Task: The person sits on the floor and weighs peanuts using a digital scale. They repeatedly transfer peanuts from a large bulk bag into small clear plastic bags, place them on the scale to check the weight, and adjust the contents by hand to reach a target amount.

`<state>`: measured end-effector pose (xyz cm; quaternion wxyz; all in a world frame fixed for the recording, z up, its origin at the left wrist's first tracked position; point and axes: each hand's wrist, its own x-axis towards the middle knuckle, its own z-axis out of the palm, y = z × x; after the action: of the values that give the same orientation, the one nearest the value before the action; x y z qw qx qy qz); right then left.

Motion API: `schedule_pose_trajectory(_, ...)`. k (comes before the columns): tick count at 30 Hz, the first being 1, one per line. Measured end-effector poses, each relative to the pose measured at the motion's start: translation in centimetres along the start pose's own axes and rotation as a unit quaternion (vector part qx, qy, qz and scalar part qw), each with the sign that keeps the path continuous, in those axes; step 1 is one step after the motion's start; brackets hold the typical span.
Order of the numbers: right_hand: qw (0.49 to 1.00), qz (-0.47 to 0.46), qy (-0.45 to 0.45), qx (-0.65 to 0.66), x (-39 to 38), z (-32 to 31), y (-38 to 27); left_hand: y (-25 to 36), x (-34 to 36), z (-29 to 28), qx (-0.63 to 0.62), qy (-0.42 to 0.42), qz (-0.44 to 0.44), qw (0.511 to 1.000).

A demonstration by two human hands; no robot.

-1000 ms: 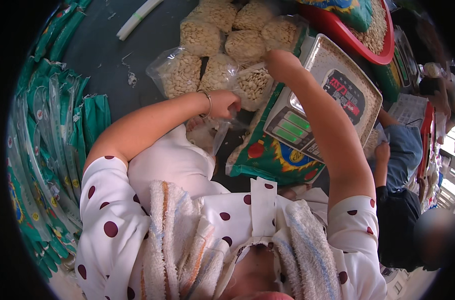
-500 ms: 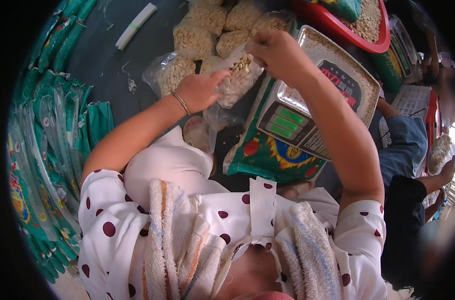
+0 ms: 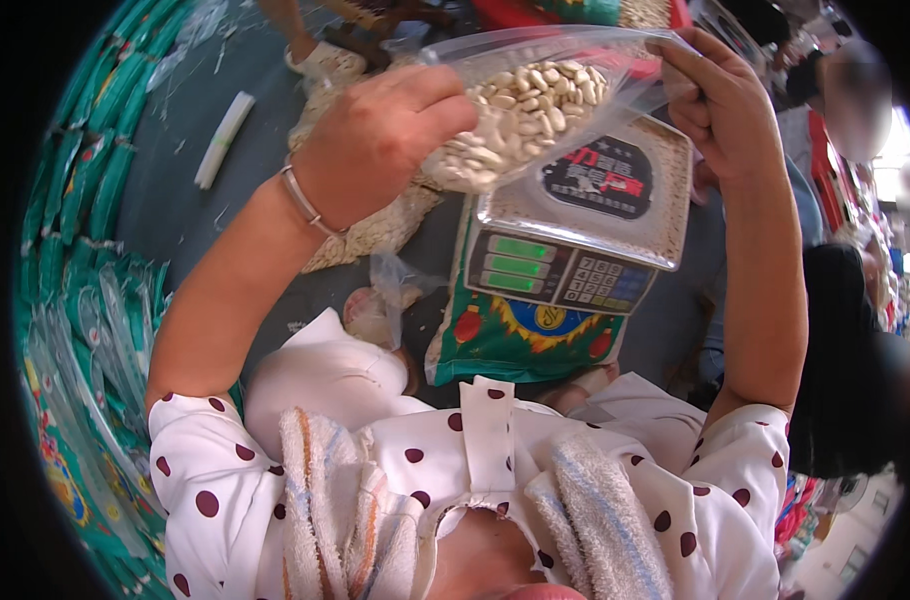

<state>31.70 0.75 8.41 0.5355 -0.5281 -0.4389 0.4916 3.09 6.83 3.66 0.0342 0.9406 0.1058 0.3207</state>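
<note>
A dark grey counter fills the far left of the scene, edged on the left by a fan of green packets. To the right of centre, a digital scale with a steel weighing pan and a keypad sits on top of a green printed sack, and behind the left hand lies a heap of bagged pale goods. Above the scale, lifted clear of its pan, hangs a clear plastic bag of white beans, its long axis running left to right and tipped so that the bean-filled end sags low on the left while the empty, flattened mouth end rises up and to the right. The left hand clamps the heavy left end of the bag from the near side, its fingers curled closed over the plastic, with the beans bulging just to the right of the knuckles; a thin bangle circles its wrist. The right hand pinches the upper right corner of the bag, thumb and fingertips closed on the thin empty film, so the bag stretches between the two hands. A crumpled scrap of clear plastic lies near the sack's left edge, and a small white stick rests far left on the counter.
</note>
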Motion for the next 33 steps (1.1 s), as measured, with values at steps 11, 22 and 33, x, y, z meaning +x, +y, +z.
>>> schedule_pose_trajectory(11,0.812,-0.004,0.176,-0.556,-3.7,-10.8,2.9,0.2,6.7,11.0,-0.107,0.023,0.067,0.992)
schedule_pose_trajectory(22,0.795,0.004,-0.165,-0.584,-0.8,-2.0,1.1,2.4,5.4,10.1,-0.013,0.018,0.072,0.997)
schedule_pose_trajectory(33,0.821,0.222,-0.187,-0.491,0.6,-1.5,2.8,0.2,5.8,9.9,-0.021,0.089,0.022,0.996)
